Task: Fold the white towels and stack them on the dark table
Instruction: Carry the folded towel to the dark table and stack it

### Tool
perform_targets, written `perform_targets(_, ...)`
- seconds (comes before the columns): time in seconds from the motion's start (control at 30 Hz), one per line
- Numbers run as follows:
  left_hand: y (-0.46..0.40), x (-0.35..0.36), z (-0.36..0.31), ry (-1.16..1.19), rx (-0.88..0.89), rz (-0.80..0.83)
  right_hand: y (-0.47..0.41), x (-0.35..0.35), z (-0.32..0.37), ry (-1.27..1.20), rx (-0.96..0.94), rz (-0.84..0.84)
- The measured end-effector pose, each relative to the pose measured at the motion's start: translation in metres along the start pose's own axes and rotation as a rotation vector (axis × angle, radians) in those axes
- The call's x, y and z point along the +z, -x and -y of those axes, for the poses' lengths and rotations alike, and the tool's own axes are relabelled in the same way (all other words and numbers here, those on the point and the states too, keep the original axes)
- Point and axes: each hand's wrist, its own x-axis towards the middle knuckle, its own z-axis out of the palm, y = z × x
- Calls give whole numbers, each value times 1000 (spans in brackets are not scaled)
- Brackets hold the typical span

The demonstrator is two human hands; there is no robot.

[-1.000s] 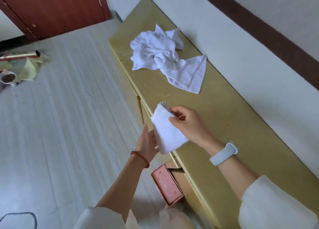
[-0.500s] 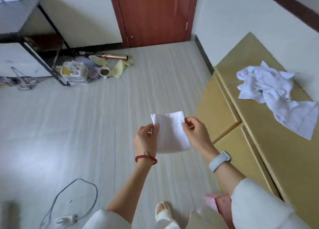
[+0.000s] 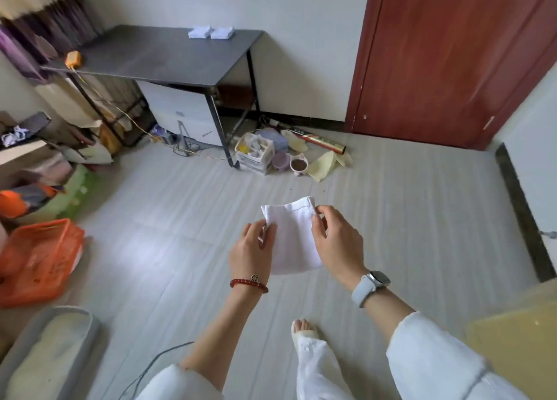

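A folded white towel (image 3: pixel 294 238) hangs in the air over the floor in the middle of the head view. My left hand (image 3: pixel 251 253) pinches its upper left corner and my right hand (image 3: pixel 337 242) pinches its upper right edge. The dark table (image 3: pixel 159 57) stands at the far wall, upper left. Two folded white towels (image 3: pixel 211 32) lie side by side at its back edge.
An orange object (image 3: pixel 73 58) sits on the table's left edge. Clutter with a box, cups and yellow paper (image 3: pixel 271 155) lies on the floor by the table leg. Orange bags (image 3: pixel 39 261) sit at left, a red door (image 3: pixel 446 55) at right, a yellow cabinet corner (image 3: pixel 518 339) at lower right.
The view has swung left, away from the yellow cabinet and its towel pile, toward the dark table. Both hands have kept hold of the folded towel.
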Motion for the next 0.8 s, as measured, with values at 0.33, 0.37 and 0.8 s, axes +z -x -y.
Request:
perform_targets(0.33,-251,-20,56,35,-79,-5,-243,135,92,-111,-221,220)
perform_targets(0.37,-273,-23,67,35,-90,-9,-263,152,104,-118,-237,241)
perform_targets(0.8,-640,-88,201,67,-222,-56,-537,373,254,-311,-68,458)
